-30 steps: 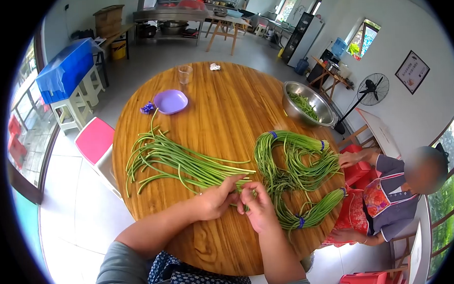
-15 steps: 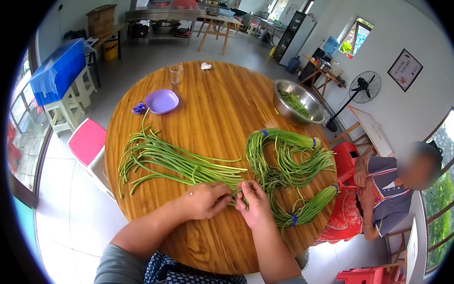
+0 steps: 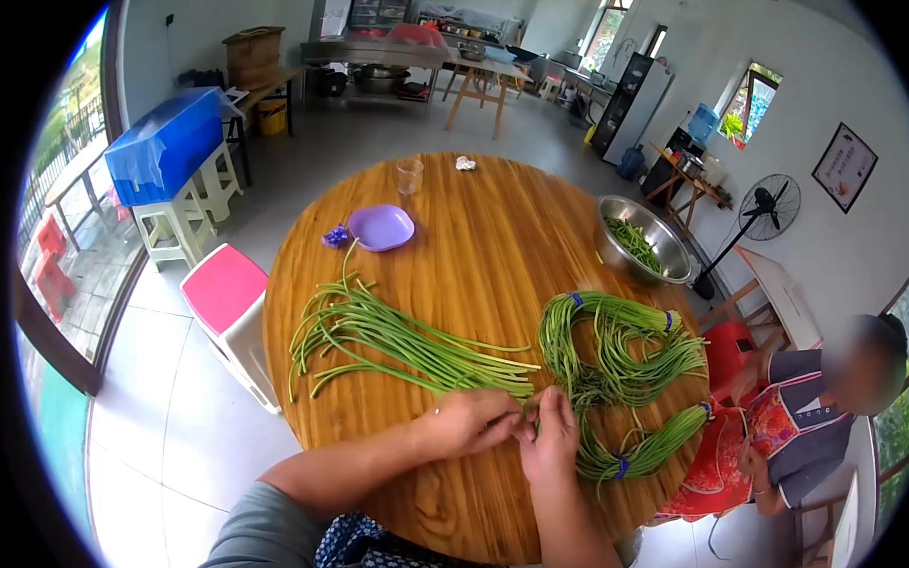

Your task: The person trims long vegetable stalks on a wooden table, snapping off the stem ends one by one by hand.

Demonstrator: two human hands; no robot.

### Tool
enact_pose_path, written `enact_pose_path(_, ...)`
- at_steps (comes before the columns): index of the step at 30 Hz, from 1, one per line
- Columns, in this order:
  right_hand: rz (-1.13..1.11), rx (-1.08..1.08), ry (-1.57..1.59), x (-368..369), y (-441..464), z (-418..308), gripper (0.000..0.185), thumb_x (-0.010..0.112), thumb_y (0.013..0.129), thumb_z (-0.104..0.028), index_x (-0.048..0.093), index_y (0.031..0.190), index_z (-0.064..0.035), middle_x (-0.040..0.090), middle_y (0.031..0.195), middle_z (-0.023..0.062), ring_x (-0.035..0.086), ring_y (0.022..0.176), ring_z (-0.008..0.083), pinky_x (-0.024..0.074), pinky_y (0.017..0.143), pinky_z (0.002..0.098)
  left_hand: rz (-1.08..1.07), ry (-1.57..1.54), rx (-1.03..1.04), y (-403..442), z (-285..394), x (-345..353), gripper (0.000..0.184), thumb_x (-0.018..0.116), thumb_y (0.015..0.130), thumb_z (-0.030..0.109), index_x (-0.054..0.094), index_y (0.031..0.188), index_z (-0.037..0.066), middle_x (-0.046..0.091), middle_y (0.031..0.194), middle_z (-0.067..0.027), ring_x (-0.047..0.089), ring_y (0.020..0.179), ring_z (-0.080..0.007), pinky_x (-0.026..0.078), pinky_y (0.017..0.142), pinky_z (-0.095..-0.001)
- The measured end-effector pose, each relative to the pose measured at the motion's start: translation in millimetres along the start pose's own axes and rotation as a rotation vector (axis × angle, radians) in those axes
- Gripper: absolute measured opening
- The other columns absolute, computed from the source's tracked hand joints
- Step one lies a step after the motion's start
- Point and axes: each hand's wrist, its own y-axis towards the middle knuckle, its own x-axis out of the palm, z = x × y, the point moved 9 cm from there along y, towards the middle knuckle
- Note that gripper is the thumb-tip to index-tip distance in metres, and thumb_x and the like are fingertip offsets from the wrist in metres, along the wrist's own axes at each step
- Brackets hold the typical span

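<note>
Both hands meet at the table's near side, just below a loose spread of long garlic scapes (image 3: 406,341). My left hand (image 3: 471,422) has its fingers closed in a pinch. Opposite it, my right hand (image 3: 550,436) is also closed, thumb up against the fingers. A short bit of green stem shows between the fingertips; the rest of it is hidden by the hands. To the right lie a curled bundle of scapes (image 3: 647,352) and a smaller bundle (image 3: 660,445), both tied with blue bands.
On the round wooden table (image 3: 473,243) stand a purple dish (image 3: 381,229), blue ties (image 3: 336,236), a clear cup (image 3: 410,175), a crumpled tissue (image 3: 465,163) and a steel bowl (image 3: 612,213) holding green pieces. Another person (image 3: 800,432) sits at the right, handling a thin stem.
The view has swung, so the table sits further right and lower. My hands stay pinched close together. The other person's hands have moved apart, and a thin strand now hangs below them.
</note>
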Motion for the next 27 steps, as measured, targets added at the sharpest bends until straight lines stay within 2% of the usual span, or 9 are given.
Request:
enact_pose_path(2, 0.100, 0.250, 0.290, -12.5, 8.2, 28.6, 0.022, 0.050, 0.104, -0.027, 0.051, 0.093, -0.0086, 0.049, 0.074, 0.0035, 0.042, 0.056, 0.0146, 0.0348, 0.050, 0.0275, -0.035, -0.063, 0.096, -2.7, 14.0, 2.1, 0.009, 0.065, 0.090, 0.010, 0.064, 0.095, 0.004, 0.063, 0.079, -0.0141, 0.065, 0.073, -0.0331, 0.052, 0.064, -0.0405)
enact_pose_path(4, 0.108, 0.264, 0.342, -20.4, 13.2, 23.8, 0.021, 0.049, 0.104, -0.026, 0.052, 0.093, -0.0087, 0.054, 0.082, 0.0065, 0.045, 0.059, 0.0153, 0.0374, 0.053, 0.0287, -0.058, -0.055, 0.131, -2.3, 26.6, 4.4, 0.008, 0.065, 0.091, 0.010, 0.063, 0.095, 0.004, 0.063, 0.079, -0.0139, 0.064, 0.073, -0.0332, 0.052, 0.064, -0.0404)
enact_pose_path(7, 0.028, 0.255, 0.245, -17.1, 14.1, 11.0, 0.016, 0.048, 0.104, -0.023, 0.052, 0.096, -0.0094, 0.057, 0.093, 0.0088, 0.047, 0.060, 0.0170, 0.0391, 0.056, 0.0292, -0.092, -0.017, 0.022, -0.4, 6.9, 3.1, 0.012, 0.065, 0.092, 0.011, 0.065, 0.101, 0.003, 0.065, 0.082, -0.0141, 0.065, 0.075, -0.0330, 0.053, 0.066, -0.0401)
enact_pose_path(9, -0.066, 0.240, 0.219, -7.3, 11.5, 9.7, 0.014, 0.047, 0.105, -0.021, 0.051, 0.099, -0.0092, 0.057, 0.090, 0.0076, 0.045, 0.057, 0.0138, 0.0382, 0.056, 0.0269, -0.042, 0.085, -0.128, -2.8, -10.6, -0.7, 0.020, 0.063, 0.093, 0.013, 0.064, 0.110, 0.002, 0.066, 0.089, -0.0162, 0.066, 0.081, -0.0349, 0.054, 0.070, -0.0401)
enact_pose_path(14, -0.210, 0.338, 0.175, 10.6, 3.5, 10.1, 0.014, 0.045, 0.105, -0.019, 0.054, 0.108, -0.0088, 0.055, 0.079, 0.0065, 0.042, 0.054, 0.0113, 0.0353, 0.052, 0.0242, 0.017, 0.114, -0.159, -5.9, -22.0, -3.1, 0.026, 0.058, 0.097, 0.020, 0.059, 0.115, 0.001, 0.065, 0.094, -0.0218, 0.065, 0.082, -0.0403, 0.053, 0.071, -0.0455)
enact_pose_path(16, -0.222, 0.330, 0.126, 12.1, 2.8, 10.8, 0.019, 0.043, 0.106, -0.022, 0.054, 0.114, -0.0087, 0.052, 0.077, 0.0058, 0.038, 0.052, 0.0110, 0.0330, 0.050, 0.0246, -0.019, 0.104, -0.240, -9.8, -30.0, 1.6, 0.019, 0.060, 0.095, 0.015, 0.060, 0.110, 0.003, 0.066, 0.093, -0.0201, 0.065, 0.086, -0.0391, 0.053, 0.073, -0.0444)
enact_pose_path(19, -0.266, 0.321, 0.102, 19.0, -1.7, 9.8, 0.014, 0.049, 0.104, -0.020, 0.055, 0.110, -0.0084, 0.055, 0.077, 0.0061, 0.042, 0.055, 0.0090, 0.0340, 0.051, 0.0221, -0.098, 0.144, -0.239, -8.5, -27.7, 7.6, 0.016, 0.061, 0.094, 0.016, 0.059, 0.105, 0.004, 0.065, 0.091, -0.0199, 0.066, 0.082, -0.0386, 0.053, 0.069, -0.0450)
enact_pose_path(24, -0.220, 0.174, -0.251, 22.4, -3.6, 4.7, 0.013, 0.059, 0.100, -0.019, 0.053, 0.104, -0.0084, 0.057, 0.077, 0.0024, 0.046, 0.060, 0.0057, 0.0374, 0.053, 0.0206, -0.176, 0.146, -0.232, -13.1, -28.6, 16.5, 0.015, 0.062, 0.093, 0.017, 0.059, 0.101, 0.005, 0.065, 0.086, -0.0197, 0.066, 0.077, -0.0380, 0.053, 0.067, -0.0449)
enact_pose_path(27, -0.195, 0.122, -0.258, 15.2, 0.7, 1.9, 0.012, 0.058, 0.101, -0.018, 0.053, 0.101, -0.0080, 0.056, 0.074, 0.0027, 0.044, 0.058, 0.0068, 0.0357, 0.051, 0.0212, -0.198, 0.152, -0.228, -11.2, -25.6, 14.7, 0.014, 0.062, 0.093, 0.017, 0.060, 0.100, 0.005, 0.065, 0.084, -0.0196, 0.065, 0.077, -0.0380, 0.053, 0.067, -0.0448)
